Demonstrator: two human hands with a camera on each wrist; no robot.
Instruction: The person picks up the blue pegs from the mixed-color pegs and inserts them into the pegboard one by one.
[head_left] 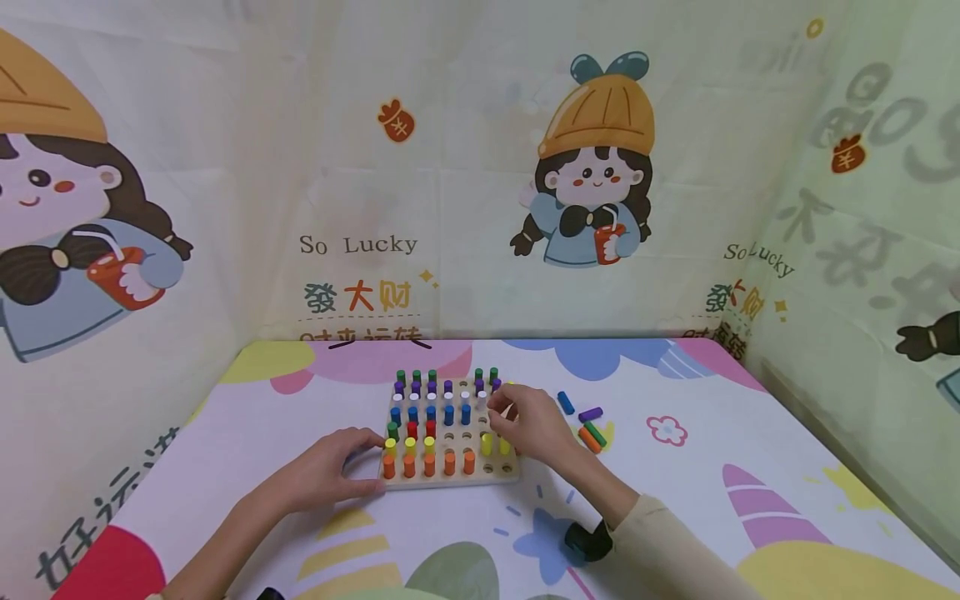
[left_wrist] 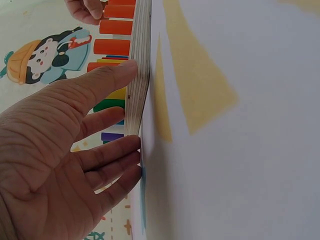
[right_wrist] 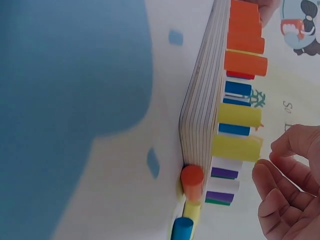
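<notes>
A wooden pegboard (head_left: 450, 479) lies on the table, with rows of coloured pegs standing in it. My left hand (head_left: 330, 471) holds the board at its left side. The left wrist view shows the thumb (left_wrist: 112, 80) on the board's layered edge and the other fingers spread further along. Over the board's right part is my right hand (head_left: 528, 421), its fingertips right beside a white peg (head_left: 482, 398). In the right wrist view the thumb and index finger stand slightly apart, with no peg visible between them. Its palm covers part of the board's right edge.
To the right of the board lie loose pegs: a blue one (head_left: 566, 402), a purple one (head_left: 590, 413), a green one (head_left: 596, 433) and an orange one (head_left: 589, 440). Several bare holes (head_left: 487, 468) show in the board. A printed cloth wall (head_left: 465, 208) stands behind the table.
</notes>
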